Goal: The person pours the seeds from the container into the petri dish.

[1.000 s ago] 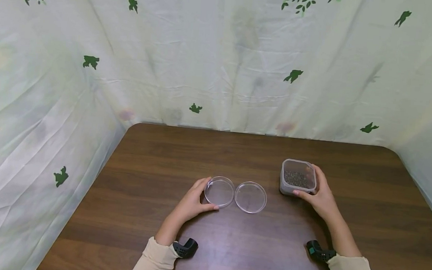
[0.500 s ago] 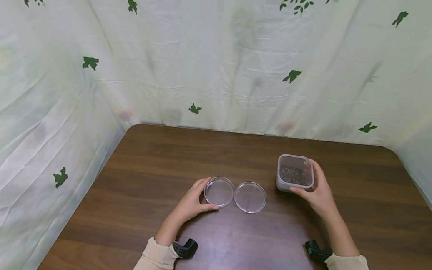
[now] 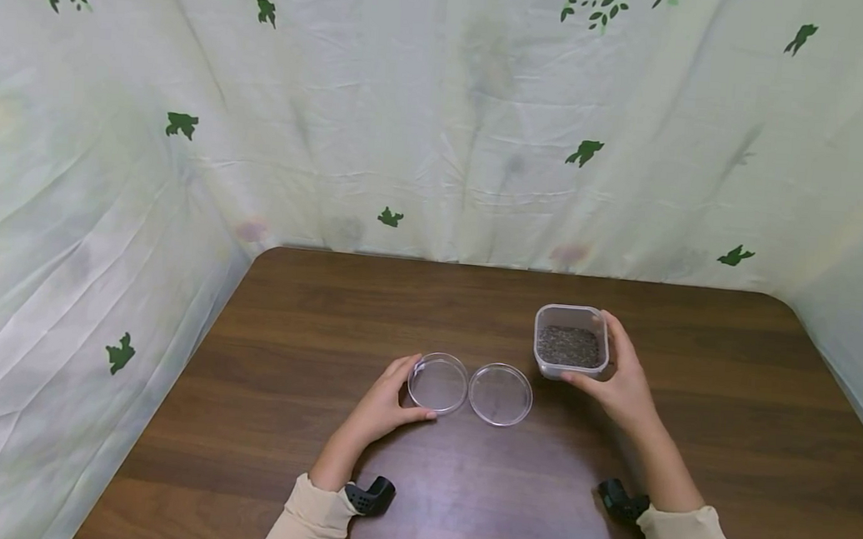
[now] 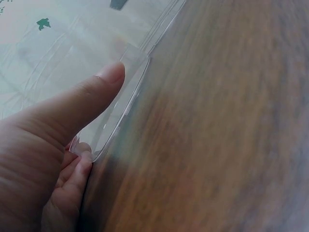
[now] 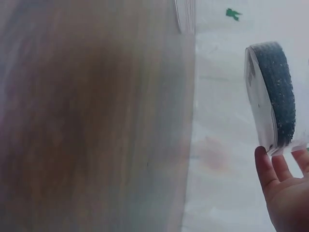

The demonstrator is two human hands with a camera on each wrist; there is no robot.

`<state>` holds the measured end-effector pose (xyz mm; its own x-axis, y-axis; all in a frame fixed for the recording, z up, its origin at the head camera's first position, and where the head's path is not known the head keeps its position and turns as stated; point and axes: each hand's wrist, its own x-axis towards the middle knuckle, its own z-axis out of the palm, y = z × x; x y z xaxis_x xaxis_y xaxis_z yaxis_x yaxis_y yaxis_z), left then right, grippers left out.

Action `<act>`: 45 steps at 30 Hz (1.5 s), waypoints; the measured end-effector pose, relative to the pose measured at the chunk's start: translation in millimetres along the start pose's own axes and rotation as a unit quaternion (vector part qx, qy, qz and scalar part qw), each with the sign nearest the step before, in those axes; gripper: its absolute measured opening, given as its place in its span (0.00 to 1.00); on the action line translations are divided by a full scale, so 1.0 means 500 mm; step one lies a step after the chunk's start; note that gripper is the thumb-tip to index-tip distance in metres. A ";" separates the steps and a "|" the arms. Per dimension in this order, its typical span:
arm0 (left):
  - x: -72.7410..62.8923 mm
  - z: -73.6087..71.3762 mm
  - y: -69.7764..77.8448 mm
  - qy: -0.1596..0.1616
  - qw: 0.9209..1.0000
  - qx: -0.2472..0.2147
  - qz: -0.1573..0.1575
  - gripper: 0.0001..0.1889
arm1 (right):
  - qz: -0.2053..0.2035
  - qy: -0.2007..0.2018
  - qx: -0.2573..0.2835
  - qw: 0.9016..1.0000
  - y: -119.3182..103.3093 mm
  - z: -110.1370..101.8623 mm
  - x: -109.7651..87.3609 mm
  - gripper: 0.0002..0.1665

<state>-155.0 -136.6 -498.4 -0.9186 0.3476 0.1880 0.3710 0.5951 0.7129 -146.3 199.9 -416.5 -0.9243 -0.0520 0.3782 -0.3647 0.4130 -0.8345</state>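
Observation:
My left hand (image 3: 379, 406) holds a clear petri dish (image 3: 440, 384) by its side, thumb at the near edge and fingers at the far edge. In the left wrist view the dish's clear wall (image 4: 112, 126) sits low at the table, between thumb and fingers. A second round clear dish (image 3: 501, 395) lies right beside it. To the right, my right hand (image 3: 627, 392) grips a translucent plastic container (image 3: 572, 318) holding dark grey granules (image 3: 569, 346). It has no lid on and appears raised off the table in the right wrist view.
All of this is over a brown wooden table (image 3: 339, 305). Behind and beside it hangs a pale curtain (image 3: 441, 136) with green leaf and bird prints. Black cameras (image 3: 370, 496) sit on both wrists.
The right hand has carried the container to the left and slightly away from me, closer to the dishes. The left hand and both dishes have stayed in place.

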 end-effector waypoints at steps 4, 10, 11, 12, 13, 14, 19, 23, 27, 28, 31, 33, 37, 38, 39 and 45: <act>0.000 0.000 0.001 -0.001 1.000 0.000 0.000 0.47 | -0.010 -0.003 -0.005 1.000 -0.004 0.011 0.002 0.56; 0.000 0.000 0.001 -0.001 1.000 -0.003 0.001 0.47 | -0.013 -0.011 -0.018 1.000 0.032 0.035 0.007 0.60; 0.000 0.000 0.001 -0.001 1.000 -0.003 0.001 0.47 | -0.014 -0.011 -0.022 1.000 0.039 0.040 0.008 0.61; 0.000 0.000 0.001 -0.002 1.000 -0.003 0.001 0.47 | -0.016 -0.012 -0.025 0.999 0.044 0.044 0.009 0.61; 0.000 0.000 0.001 -0.002 1.000 -0.003 0.001 0.47 | -0.020 -0.013 -0.028 0.999 0.046 0.048 0.010 0.62; 0.000 0.000 0.001 -0.002 1.000 -0.003 0.001 0.47 | -0.024 -0.014 -0.032 0.999 0.047 0.052 0.011 0.62; 0.000 0.000 0.002 -0.001 1.000 -0.004 0.002 0.47 | -0.043 -0.021 -0.040 0.998 0.042 0.071 0.014 0.63; 0.000 0.000 0.001 0.000 1.000 -0.005 0.004 0.47 | -0.051 -0.027 -0.049 0.997 0.036 0.086 0.017 0.62; 0.000 0.000 0.001 0.002 1.000 -0.005 0.006 0.47 | -0.067 -0.036 -0.054 0.996 0.029 0.101 0.022 0.61; 0.000 0.000 0.001 0.001 1.000 -0.006 0.005 0.47 | -0.070 -0.039 -0.056 0.995 0.027 0.104 0.023 0.61; 0.000 0.000 0.000 0.001 1.000 -0.005 0.005 0.47 | -0.090 -0.045 -0.065 0.993 0.025 0.118 0.026 0.61; 0.000 0.000 0.000 0.001 1.000 -0.005 0.006 0.47 | -0.108 -0.049 -0.067 0.991 0.022 0.127 0.028 0.61; 0.000 0.000 -0.001 0.001 1.000 -0.005 0.007 0.47 | -0.149 -0.056 -0.072 0.985 0.018 0.141 0.031 0.60; 0.000 0.000 -0.001 0.001 1.000 -0.004 0.007 0.47 | -0.156 -0.059 -0.073 0.983 0.017 0.144 0.032 0.60; 0.000 0.000 -0.001 0.001 1.000 -0.004 0.006 0.47 | -0.162 -0.062 -0.077 0.982 0.016 0.147 0.032 0.60; -0.001 -0.001 -0.001 -0.002 1.000 -0.002 0.002 0.47 | -0.170 -0.073 -0.097 0.978 0.010 0.158 0.035 0.59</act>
<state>-154.6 -137.3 -498.5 -0.9166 0.3527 0.1883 0.3740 0.5902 0.7154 -173.0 129.0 -445.7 -0.7643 -0.3406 0.5475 -0.6392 0.5122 -0.5736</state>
